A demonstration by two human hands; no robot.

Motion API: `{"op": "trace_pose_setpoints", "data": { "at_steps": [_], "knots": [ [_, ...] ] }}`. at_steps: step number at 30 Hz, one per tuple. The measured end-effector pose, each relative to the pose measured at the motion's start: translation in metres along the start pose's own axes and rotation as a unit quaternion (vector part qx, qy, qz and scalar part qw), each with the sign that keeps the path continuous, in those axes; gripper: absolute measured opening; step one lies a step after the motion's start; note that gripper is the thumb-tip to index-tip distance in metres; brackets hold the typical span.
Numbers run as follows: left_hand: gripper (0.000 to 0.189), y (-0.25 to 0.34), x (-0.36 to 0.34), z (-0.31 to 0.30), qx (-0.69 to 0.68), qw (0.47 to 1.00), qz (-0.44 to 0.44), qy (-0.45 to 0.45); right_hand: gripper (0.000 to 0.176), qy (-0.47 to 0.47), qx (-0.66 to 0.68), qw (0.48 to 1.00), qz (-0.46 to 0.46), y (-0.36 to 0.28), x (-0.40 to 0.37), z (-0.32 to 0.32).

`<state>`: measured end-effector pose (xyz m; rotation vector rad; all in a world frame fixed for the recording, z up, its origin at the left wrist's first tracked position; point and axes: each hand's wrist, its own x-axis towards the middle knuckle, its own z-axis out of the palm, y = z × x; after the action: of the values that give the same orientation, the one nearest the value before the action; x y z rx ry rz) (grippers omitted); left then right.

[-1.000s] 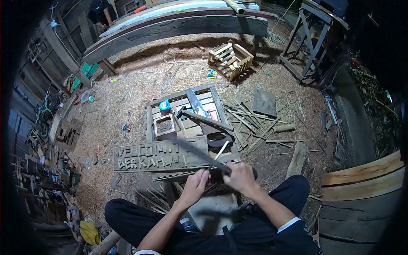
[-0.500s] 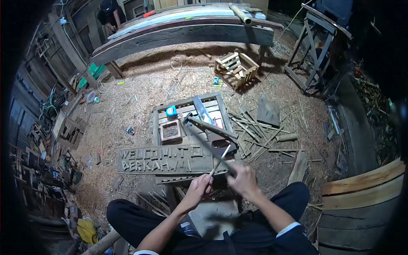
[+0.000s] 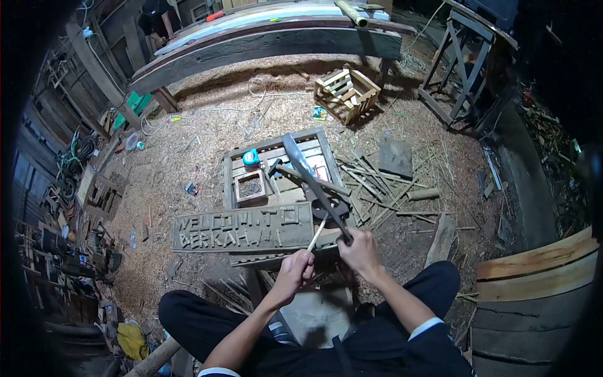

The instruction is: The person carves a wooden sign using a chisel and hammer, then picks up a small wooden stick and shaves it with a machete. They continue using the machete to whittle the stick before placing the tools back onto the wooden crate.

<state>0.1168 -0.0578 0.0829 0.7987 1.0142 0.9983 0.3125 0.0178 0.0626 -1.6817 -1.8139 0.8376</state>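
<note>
My left hand (image 3: 295, 270) grips a thin pale wooden stick (image 3: 318, 235) that points up and forward. In my right hand (image 3: 359, 252) is the handle of a machete (image 3: 326, 204), its dark blade slanting up and left, close by the stick's far end. In front of both hands a wooden sign board (image 3: 244, 227) lies on a low slatted table (image 3: 229, 164), with letters made of short sticks reading roughly "WELCOM.TO BERKAH". A hammer (image 3: 295, 176), a blue tape measure (image 3: 250, 158) and a small wooden box (image 3: 251, 187) of small bits lie behind it; the machete overlaps a shiny metal blade there.
Cut sticks (image 3: 370, 182) and a flat board (image 3: 395, 158) litter the ground at right. Beyond stand a slatted crate (image 3: 347, 95) and a long timber bench (image 3: 270, 53), with another person (image 3: 157, 22) at its far left. Planks (image 3: 534, 301) lie at lower right; shavings cover the ground.
The machete has swung right and its blade now points more steeply forward. The stick's far end has dropped toward the table edge. Both hands keep their holds; the view has shifted slightly.
</note>
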Motion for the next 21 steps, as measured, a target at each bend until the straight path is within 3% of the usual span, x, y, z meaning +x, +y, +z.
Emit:
{"op": "trace_pose_setpoints", "data": {
  "at_steps": [3, 6, 8, 10, 12, 16, 18, 21],
  "knots": [
    [0.032, -0.001, 0.001, -0.003, 0.016, 1.0, -0.019, -0.004, 0.023, -0.064, -0.096, 0.987, -0.114, -0.006, -0.026, -0.008],
    [0.034, 0.0, 0.0, -0.002, -0.053, 0.998, -0.037, -0.005, 0.025, -0.034, -0.05, 0.998, -0.033, -0.004, -0.002, -0.003],
    [0.035, 0.006, -0.003, 0.002, -0.005, 1.0, -0.027, 0.0, 0.026, -0.006, -0.019, 1.0, -0.003, -0.006, 0.004, -0.009],
    [0.035, 0.01, -0.005, 0.003, 0.007, 0.999, -0.031, -0.004, 0.027, -0.04, -0.018, 0.999, -0.007, -0.025, -0.018, -0.025],
    [0.036, 0.006, 0.002, -0.004, 0.087, 0.996, 0.01, -0.006, 0.033, -0.086, -0.117, 0.985, -0.097, -0.006, -0.025, -0.015],
    [0.038, 0.016, 0.005, -0.01, 0.227, 0.971, 0.064, 0.034, 0.031, -0.038, -0.07, 0.997, -0.021, 0.011, 0.009, -0.011],
    [0.037, 0.023, 0.007, -0.023, 0.332, 0.942, 0.033, -0.015, 0.032, -0.029, -0.007, 0.998, 0.062, -0.007, 0.014, -0.036],
    [0.032, 0.014, 0.013, -0.042, 0.351, 0.933, 0.076, 0.01, 0.041, 0.0, 0.058, 0.998, -0.012, -0.003, 0.011, -0.044]
  ]
}}
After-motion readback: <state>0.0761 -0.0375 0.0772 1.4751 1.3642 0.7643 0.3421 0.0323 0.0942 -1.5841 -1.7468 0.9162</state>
